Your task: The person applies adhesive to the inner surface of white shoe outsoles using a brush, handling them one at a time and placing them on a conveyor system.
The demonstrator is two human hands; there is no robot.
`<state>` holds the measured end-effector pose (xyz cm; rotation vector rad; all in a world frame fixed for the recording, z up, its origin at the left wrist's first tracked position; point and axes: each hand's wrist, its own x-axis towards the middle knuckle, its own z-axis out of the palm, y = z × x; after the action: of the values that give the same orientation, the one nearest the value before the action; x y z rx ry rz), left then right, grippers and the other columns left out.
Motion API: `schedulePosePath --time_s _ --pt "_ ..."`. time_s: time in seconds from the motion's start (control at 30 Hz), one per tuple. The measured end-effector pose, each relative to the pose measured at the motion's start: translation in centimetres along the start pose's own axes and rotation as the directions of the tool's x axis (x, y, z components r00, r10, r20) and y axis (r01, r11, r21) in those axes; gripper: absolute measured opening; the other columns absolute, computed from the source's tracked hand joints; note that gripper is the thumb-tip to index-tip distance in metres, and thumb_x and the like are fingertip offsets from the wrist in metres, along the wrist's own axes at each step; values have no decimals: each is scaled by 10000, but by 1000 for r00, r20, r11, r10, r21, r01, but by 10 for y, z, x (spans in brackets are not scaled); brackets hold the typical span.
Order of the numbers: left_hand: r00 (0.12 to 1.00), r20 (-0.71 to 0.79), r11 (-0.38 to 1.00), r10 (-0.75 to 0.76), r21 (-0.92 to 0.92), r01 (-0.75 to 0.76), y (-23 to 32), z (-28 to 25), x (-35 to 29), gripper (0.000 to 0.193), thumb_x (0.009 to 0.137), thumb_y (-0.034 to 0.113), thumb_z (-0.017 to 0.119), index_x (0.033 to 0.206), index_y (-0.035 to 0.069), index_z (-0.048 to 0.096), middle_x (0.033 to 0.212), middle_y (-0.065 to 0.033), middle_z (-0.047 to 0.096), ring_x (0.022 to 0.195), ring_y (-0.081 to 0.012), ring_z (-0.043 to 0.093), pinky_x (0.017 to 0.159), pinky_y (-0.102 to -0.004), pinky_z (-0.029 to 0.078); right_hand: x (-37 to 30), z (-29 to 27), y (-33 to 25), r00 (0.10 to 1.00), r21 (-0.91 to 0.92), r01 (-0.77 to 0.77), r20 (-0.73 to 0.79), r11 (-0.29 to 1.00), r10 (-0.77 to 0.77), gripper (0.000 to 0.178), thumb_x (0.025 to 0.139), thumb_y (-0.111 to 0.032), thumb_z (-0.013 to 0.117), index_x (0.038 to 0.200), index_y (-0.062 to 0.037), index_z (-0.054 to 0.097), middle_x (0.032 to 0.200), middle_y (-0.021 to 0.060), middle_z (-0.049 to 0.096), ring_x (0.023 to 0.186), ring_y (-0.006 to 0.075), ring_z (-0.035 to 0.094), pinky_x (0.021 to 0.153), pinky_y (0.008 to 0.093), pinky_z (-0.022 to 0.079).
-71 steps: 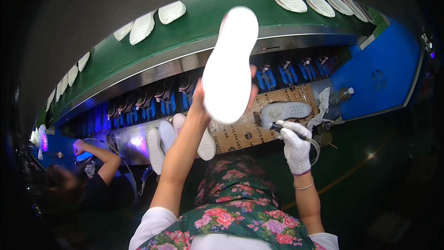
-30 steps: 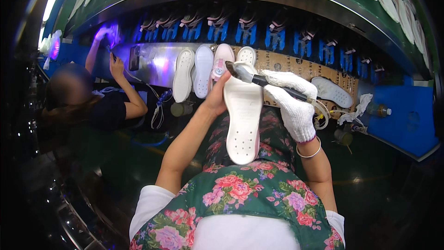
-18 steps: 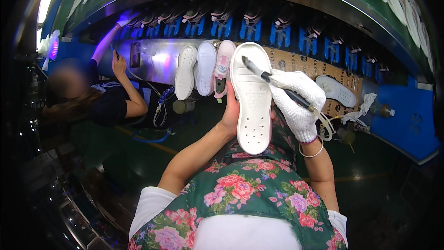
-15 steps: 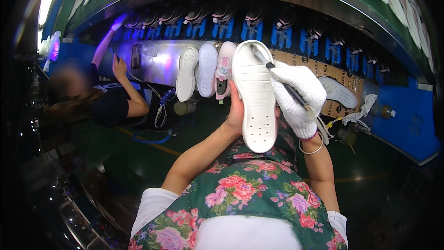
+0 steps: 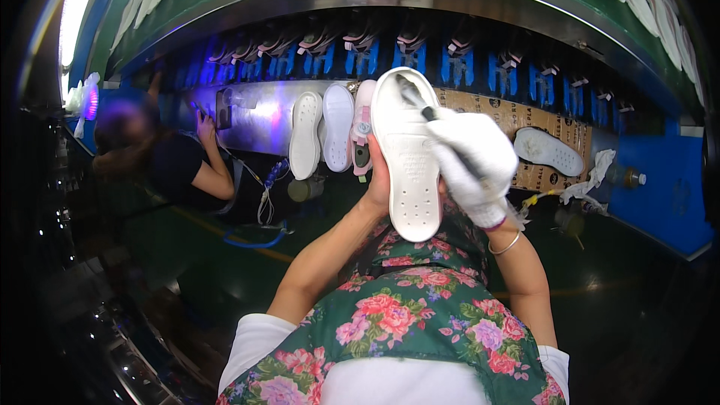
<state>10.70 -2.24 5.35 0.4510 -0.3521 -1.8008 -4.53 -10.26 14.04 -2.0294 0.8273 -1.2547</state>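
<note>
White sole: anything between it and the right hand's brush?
Nothing visible. The brush in the right hand is over the far end of the sole; the left hand holds it lower down, clear of the brush.

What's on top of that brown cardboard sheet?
A white shoe sole lies on the right part of the cardboard sheet. The gloved right hand and the held-up sole cover some of the rest, so anything there cannot be seen.
</note>
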Motion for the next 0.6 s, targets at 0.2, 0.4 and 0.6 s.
schedulePosePath --time_s 0.2,0.4,0.6 --pt "978 -190 989 80 141 -54 12 -5 1 1050 896 878 135 1567 89 306 1490 -162 492 1348 -303 528 1119 -464 459 -7 0 -11 984 148 10 176 989 -37 263 780 -48 770 1041 -82 775 999 99 754 874 266 721 788 366 568" --pt "990 -128 969 60 -230 -89 20 -12 12 1102 854 928 163 1518 77 388 1324 -184 613 1141 -303 660 985 -474 556 -15 5 -18 965 -34 137 231 990 -126 311 775 -31 769 1081 -88 772 982 126 733 877 320 705 819 382 556" --pt "991 -50 983 125 -126 -130 29 -17 17 1230 738 1018 214 1406 17 471 1017 -234 683 885 -299 699 743 -422 599 -19 3 -8 981 228 -25 191 973 -19 279 772 -38 784 1047 -81 770 1009 128 756 859 298 723 761 379 569"
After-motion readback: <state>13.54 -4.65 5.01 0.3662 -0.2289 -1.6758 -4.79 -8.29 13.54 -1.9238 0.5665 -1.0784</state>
